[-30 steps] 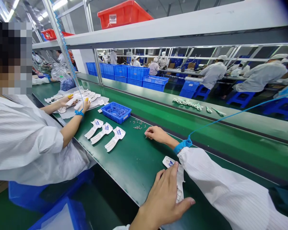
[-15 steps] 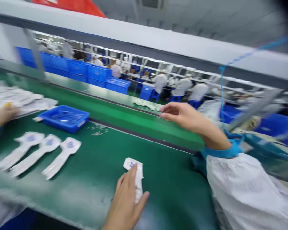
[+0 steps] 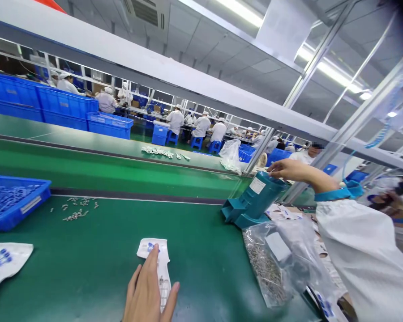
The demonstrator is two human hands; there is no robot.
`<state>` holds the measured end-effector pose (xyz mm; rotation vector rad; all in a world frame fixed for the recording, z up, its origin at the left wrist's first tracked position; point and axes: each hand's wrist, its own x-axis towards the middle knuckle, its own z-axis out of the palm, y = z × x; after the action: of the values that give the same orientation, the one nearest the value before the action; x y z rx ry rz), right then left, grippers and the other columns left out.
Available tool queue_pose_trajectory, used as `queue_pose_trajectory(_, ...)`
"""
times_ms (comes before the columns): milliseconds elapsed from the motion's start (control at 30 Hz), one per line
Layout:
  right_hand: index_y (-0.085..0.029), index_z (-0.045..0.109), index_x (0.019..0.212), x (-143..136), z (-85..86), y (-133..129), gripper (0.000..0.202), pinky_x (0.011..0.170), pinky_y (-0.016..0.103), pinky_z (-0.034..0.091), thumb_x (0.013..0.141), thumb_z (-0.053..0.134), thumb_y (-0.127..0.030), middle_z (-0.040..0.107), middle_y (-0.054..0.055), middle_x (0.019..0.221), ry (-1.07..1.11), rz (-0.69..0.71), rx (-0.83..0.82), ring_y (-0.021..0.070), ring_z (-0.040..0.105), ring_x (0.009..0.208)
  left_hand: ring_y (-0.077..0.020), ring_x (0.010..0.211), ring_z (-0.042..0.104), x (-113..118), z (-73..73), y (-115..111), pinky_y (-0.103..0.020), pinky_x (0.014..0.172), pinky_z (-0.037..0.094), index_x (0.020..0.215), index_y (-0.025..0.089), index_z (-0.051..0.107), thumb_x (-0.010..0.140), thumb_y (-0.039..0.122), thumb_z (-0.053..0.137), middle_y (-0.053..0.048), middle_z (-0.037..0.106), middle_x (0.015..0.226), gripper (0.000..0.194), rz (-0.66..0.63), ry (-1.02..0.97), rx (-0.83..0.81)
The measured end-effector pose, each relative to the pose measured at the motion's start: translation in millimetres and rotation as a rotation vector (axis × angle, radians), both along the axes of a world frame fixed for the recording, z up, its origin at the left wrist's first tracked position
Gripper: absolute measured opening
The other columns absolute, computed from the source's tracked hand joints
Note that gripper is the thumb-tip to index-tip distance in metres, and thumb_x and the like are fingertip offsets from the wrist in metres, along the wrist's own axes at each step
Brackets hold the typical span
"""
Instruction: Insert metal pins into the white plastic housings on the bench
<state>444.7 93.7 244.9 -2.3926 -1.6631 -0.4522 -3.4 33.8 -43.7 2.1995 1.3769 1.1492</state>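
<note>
My left hand (image 3: 149, 288) lies over a white plastic part (image 3: 163, 268) on the green bench, fingers stretched out and thumb apart along its right side. The part has a wide head with blue marks and a narrower body, partly hidden by the fingers. My right hand (image 3: 292, 171) is raised at the top of a teal upright holder (image 3: 262, 194) with a white label. Its thumb and fingers are pinched together; whatever they hold is too small or hidden to name. A similar white part (image 3: 6, 261) lies at the left edge.
A blue tray (image 3: 16, 214) of small blue pieces stands at left, with small metal pieces (image 3: 77, 210) beside it. A clear bag (image 3: 268, 264) of metal pieces lies below the holder. Behind the bench runs a green strip (image 3: 121, 176). People in white work further back.
The view has swung right, bringing the teal holder and bag fully into sight. My right hand has moved from above the green strip to the holder's top. My left hand stays on the white part.
</note>
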Motion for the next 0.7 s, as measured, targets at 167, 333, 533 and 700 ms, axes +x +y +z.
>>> queue_pose_trajectory(167,-0.012,0.075,0.102,-45.6,-13.1,35.8,0.02,0.071,0.034,0.042,0.085,0.068,-0.019,0.075,0.017,0.095,0.003,0.06,-0.057,0.0216,0.067,0.079,-0.0288,0.136,0.047,-7.7,9.2,-8.5,-0.051,0.111,0.037,0.156,0.027,0.0,0.099,0.031,0.042,-0.012,0.041,0.154,0.071,-0.073,0.026,-0.028)
queue_pose_trajectory(333,-0.018,0.072,0.11,-199.7,-86.5,113.2,0.026,0.08,0.029,0.049,0.094,0.056,-0.031,0.075,0.009,0.107,0.272,0.817,-0.33,0.0197,0.069,0.09,-0.0307,0.142,0.038,-13.2,11.2,-12.0,-0.053,0.113,0.036,0.157,0.023,-0.004,0.097,0.036,0.049,-0.014,0.031,0.159,0.081,-0.151,0.034,-0.144)
queue_pose_trajectory(533,-0.016,0.065,0.124,-386.0,-194.0,175.3,0.032,0.095,0.03,0.046,0.094,0.054,-0.019,0.066,0.012,0.124,0.17,1.168,-0.41,0.0216,0.063,0.11,-0.0368,0.139,0.041,-8.0,16.6,-13.3,-0.057,0.115,0.032,0.156,0.017,0.025,0.087,0.041,0.059,-0.014,0.036,0.157,0.08,-0.088,-0.115,-0.353)
queue_pose_trajectory(700,-0.016,0.065,0.121,-432.3,-230.2,196.3,0.03,0.094,0.03,0.043,0.094,0.053,-0.016,0.063,0.014,0.122,0.118,1.214,-0.383,0.0231,0.06,0.112,-0.0393,0.139,0.04,-7.3,39.9,-13.4,-0.056,0.117,0.028,0.154,0.02,0.031,0.078,0.037,0.069,-0.012,0.04,0.155,0.086,-0.027,-0.223,-0.569)
